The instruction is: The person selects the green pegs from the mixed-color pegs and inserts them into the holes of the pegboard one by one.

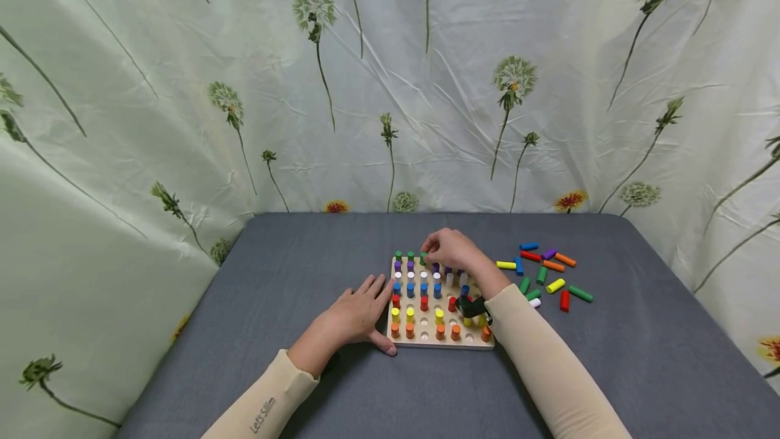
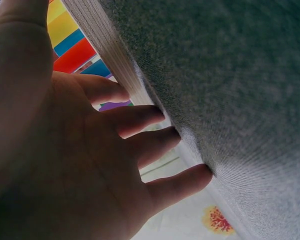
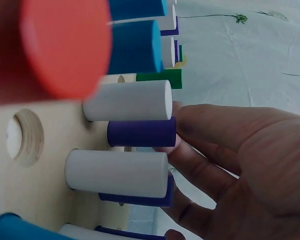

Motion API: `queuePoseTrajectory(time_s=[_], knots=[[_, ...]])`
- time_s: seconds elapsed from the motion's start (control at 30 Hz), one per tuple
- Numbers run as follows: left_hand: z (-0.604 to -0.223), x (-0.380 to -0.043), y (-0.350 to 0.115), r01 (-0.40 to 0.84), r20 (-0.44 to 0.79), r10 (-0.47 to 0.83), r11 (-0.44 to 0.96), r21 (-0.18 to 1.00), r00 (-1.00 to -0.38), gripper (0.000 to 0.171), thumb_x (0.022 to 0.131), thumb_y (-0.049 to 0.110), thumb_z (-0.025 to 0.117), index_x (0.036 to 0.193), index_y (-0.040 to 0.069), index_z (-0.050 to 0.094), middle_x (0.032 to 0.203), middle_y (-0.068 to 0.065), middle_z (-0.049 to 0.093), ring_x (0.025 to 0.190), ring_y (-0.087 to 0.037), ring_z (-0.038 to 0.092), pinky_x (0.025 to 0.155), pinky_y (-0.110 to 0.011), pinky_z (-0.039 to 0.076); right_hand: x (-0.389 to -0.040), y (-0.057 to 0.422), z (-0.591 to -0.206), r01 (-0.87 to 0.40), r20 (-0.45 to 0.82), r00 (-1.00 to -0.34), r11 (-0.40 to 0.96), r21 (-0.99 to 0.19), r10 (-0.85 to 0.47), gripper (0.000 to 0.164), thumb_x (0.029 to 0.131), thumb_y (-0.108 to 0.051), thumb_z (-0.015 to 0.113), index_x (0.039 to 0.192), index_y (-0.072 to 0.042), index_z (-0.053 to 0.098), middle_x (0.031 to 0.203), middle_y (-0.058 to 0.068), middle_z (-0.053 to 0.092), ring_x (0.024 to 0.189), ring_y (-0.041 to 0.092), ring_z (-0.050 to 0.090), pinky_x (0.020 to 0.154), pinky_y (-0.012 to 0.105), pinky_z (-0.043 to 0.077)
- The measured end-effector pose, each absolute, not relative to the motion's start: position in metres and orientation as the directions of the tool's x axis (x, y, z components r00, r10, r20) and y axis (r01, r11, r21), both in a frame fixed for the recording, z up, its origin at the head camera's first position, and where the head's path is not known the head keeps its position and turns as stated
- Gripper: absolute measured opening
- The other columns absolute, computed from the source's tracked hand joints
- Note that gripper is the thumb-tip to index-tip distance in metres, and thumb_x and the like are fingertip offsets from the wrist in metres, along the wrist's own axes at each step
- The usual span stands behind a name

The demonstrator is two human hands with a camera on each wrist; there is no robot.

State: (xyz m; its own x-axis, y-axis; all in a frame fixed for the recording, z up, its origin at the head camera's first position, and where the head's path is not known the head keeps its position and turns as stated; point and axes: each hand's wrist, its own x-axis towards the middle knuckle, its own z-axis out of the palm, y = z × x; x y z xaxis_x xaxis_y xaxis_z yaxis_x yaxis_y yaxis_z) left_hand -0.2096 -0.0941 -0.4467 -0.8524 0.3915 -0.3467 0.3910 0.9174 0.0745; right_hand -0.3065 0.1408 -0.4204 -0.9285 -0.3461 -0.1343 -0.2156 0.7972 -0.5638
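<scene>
Occupying the middle of a grey cloth-covered bench: one pale wooden pegboard, drilled with round holes. Upright cylindrical pegs, in rows by colour, far edge to near: green, purple, white, blue, red, yellow, orange. Open holes show in the red, yellow and orange rows.

Right hand: over the far edge; grip nearly closed, bent fingertips pinching the top of a green cylindrical peg, third from left in the far row. Fingertips partly hidden behind purple and white pegs in the right wrist view.

Left hand: grip wide, fingers spread and holding nothing, laid along the board's left edge.

Loose cylindrical pegs: mixed colours, lying on their sides, right of the board.

Cream sleeves: two. Black wristband: one, right wrist. Backdrop: white flower-printed cloth.
</scene>
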Motion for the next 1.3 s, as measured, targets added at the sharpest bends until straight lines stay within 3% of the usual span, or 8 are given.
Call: queuePoseTrajectory(time_s=[0.3,0.57,0.83,1.3], knots=[[-0.445,-0.21,-0.092,0.403,-0.35,0.398,0.913,0.063,-0.848,0.131,0.074,0.079,0.08,0.172,0.017,0.019,0.179,-0.011,0.021,0.166,-0.032,0.021,0.127,-0.061,0.033,-0.302,0.145,-0.416,-0.205,-0.134,-0.928,0.777,-0.595,-0.347,0.018,0.102,-0.016,0.07,0.117,-0.011,0.079,0.111,0.007,0.079,0.082,0.016,0.067,0.072,0.032,0.051],[-0.447,-0.21,-0.093,0.399,-0.348,0.399,0.914,0.074,-0.848,0.131,0.074,0.078,0.081,0.172,0.017,0.018,0.179,-0.011,0.021,0.166,-0.033,0.021,0.127,-0.062,0.033,-0.292,0.153,-0.396,-0.223,-0.083,-0.927,0.715,-0.663,-0.366,0.027,0.104,-0.017,0.068,0.126,-0.003,0.075,0.116,0.012,0.076,0.101,0.025,0.071,0.086,0.039,0.057],[-0.446,-0.209,-0.092,0.405,-0.344,0.399,0.912,0.058,-0.85,0.132,0.073,0.079,0.08,0.172,0.016,0.019,0.178,-0.012,0.022,0.166,-0.033,0.023,0.126,-0.061,0.035,-0.281,0.158,-0.377,-0.245,-0.012,-0.933,0.66,-0.71,-0.359,0.025,0.104,-0.021,0.069,0.124,-0.007,0.075,0.114,0.011,0.076,0.104,0.025,0.071,0.093,0.046,0.057],[-0.444,-0.207,-0.094,0.411,-0.333,0.407,0.909,0.063,-0.85,0.132,0.074,0.078,0.08,0.172,0.015,0.019,0.178,-0.013,0.023,0.165,-0.034,0.023,0.125,-0.062,0.036,-0.263,0.179,-0.367,-0.217,0.034,-0.955,0.615,-0.758,-0.295,0.027,0.103,-0.024,0.07,0.126,-0.012,0.075,0.118,0.012,0.074,0.103,0.026,0.069,0.089,0.045,0.057]])
